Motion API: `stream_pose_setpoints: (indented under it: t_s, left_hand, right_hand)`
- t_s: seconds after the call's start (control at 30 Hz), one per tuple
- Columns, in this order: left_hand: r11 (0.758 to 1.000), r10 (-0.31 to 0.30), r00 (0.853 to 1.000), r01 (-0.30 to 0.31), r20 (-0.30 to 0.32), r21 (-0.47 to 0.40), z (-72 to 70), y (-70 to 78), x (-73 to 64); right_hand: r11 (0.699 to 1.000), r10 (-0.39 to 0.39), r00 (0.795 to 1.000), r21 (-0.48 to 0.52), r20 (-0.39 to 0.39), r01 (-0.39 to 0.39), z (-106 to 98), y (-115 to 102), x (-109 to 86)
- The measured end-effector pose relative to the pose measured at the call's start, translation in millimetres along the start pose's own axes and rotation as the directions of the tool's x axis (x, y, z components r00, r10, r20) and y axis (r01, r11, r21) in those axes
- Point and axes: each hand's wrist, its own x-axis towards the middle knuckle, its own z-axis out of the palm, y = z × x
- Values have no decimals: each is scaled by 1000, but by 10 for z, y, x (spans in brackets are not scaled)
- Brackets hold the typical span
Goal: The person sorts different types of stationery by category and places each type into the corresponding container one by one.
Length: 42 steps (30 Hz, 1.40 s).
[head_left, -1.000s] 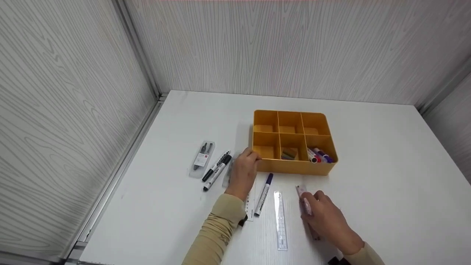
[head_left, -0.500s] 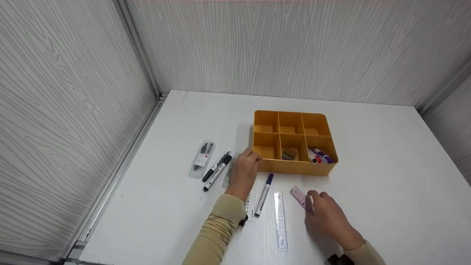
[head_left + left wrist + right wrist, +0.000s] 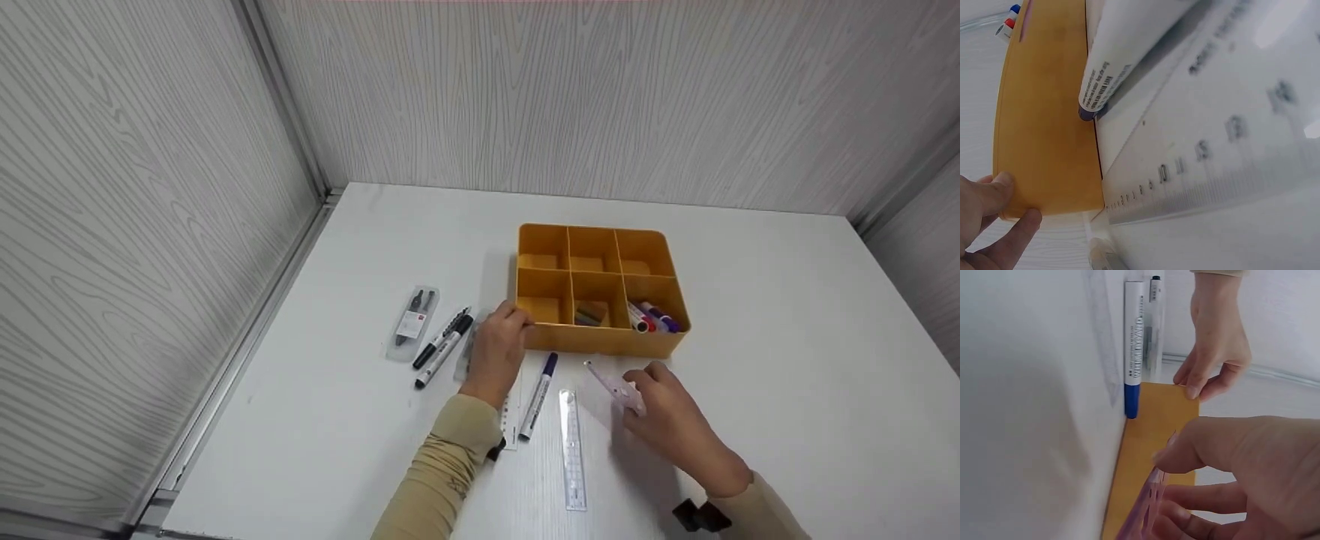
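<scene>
My left hand pinches the near left corner of a yellow six-compartment box; thumb and fingers meet its wall in the left wrist view. In the head view my right hand holds a pink translucent ruler above the table, a little short of the box's front. The right wrist view shows thumb and fingers pinching this ruler, which has slots. Left of it, a short clear ruler lies flat. A purple-capped marker lies between the hands. My left forearm partly covers another clear ruler.
Two black-capped markers and a clear compass case lie left of the box. A second grey case is mostly hidden behind my left hand. Several markers fill the front right compartment; dark small pieces lie in the front middle one.
The pink ruler has come up off the table and turned, its far end swinging left and toward the box. My right hand has moved slightly forward with it. My left hand stays on the box.
</scene>
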Motion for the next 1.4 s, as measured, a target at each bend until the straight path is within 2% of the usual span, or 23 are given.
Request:
stream_pose_setpoints:
  t_s: [0.13,0.33,0.47,0.57,0.7,0.83,1.03,1.23,1.4]
  left_hand:
    - [1000,-10,1000,10,10,2,10,-4,0]
    - [1000,-12,1000,12,13,7,10,-11,3]
    - [1000,-4,1000,4,4,23,2,-11,3]
    - [999,-11,1000,10,8,34,2,-7,2]
    - [999,-22,1000,21,17,32,3,-2,2]
    - [1000,-22,1000,22,20,19,-3,3,4]
    - [1000,-3,1000,3,-14,-7,4,-2,10]
    - [1000,4,1000,-4,-24,2,4,9,3]
    - [1000,7,1000,-7,-6,10,-2,5,8]
  right_hand:
    - [998,-51,998,18,-38,52,-48,-54,66]
    - [993,-111,992,22,-55,112,-128,-139,213]
    - [973,-224,968,21,-116,228,-146,-191,342]
    - [963,-267,956,3,-120,270,-164,-244,446]
    - [978,-208,978,-13,-16,208,-205,-328,588]
    - [982,-187,981,-10,53,187,-206,-380,726]
    - [969,-246,968,30,47,245,-182,-419,874]
    - [980,-199,977,38,80,197,-209,-516,973]
    - [979,-200,975,-4,94,202,-224,-593,1054]
